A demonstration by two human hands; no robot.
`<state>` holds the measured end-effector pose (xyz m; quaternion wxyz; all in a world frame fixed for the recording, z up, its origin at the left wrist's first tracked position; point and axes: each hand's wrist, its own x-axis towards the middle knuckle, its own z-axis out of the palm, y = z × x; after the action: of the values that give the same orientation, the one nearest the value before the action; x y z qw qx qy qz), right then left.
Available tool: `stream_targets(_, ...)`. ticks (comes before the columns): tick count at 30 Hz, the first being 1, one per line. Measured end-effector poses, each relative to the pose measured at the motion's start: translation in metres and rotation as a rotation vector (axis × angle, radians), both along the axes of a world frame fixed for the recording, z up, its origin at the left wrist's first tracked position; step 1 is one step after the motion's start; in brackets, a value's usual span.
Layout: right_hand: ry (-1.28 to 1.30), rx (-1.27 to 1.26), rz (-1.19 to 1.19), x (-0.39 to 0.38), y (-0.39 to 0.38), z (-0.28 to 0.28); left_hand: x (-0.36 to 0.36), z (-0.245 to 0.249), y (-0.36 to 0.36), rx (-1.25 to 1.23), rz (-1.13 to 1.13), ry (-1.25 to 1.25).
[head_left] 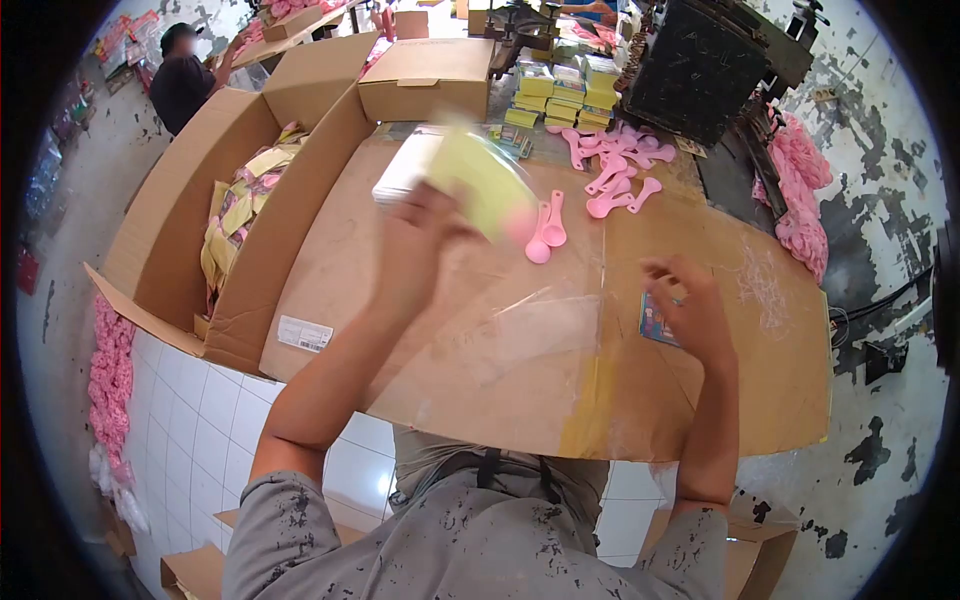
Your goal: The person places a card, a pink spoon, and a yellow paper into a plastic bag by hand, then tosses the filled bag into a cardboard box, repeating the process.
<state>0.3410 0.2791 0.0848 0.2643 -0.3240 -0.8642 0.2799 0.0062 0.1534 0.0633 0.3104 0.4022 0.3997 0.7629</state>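
My left hand is closed on a yellow-green card packet, smeared by motion, with clear film at its edge and a pink patch at its lower right corner. Beside it, a stack of white cards or bags lies partly hidden. Two pink measuring spoons rest on the cardboard just right of the packet. Over on the right, my right hand hovers with loosely bent fingers apart, nothing visible in them. Under it lies a small blue printed card, partly covered by the hand.
A long open carton with yellow-and-pink packets stands at the left. Behind are a closed box, yellow card stacks, a pile of pink spoons and a dark machine. Another person works at the far left.
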Motion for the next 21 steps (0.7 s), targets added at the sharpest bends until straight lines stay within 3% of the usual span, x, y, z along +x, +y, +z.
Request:
stream_targets(2, -0.052, 0.1, -0.155, 0.026, 0.017, -0.003, -0.019, 0.03, 0.0, 0.297, 0.225, -0.199)
stream_targets(5, -0.263, 0.236, -0.162, 0.058, 0.029, -0.01, -0.024, 0.024, 0.002, 0.334, 0.083, -0.32)
stream_targets(6, -0.318, 0.167, -0.132, 0.064, 0.029, -0.013, -0.02, -0.005, 0.015, 0.229, 0.173, -0.082)
stream_targets(10, -0.421, -0.021, -0.107, 0.065, 0.029, -0.018, 0.04, -0.018, 0.004, -0.362, -0.129, 0.757)
stream_targets(12, -0.38, -0.044, -0.133, 0.066, 0.029, -0.02, 0.06, -0.037, 0.004, -0.336, -0.194, 1.042)
stream_targets(15, -0.288, -0.03, -0.139, 0.07, 0.036, -0.027, 0.061, -0.06, 0.014, -0.092, -0.067, 1.237)
stream_targets(21, -0.034, -0.204, -0.049, 0.063, 0.031, -0.013, 0.055, -0.05, 0.011, -0.262, -0.235, 0.867)
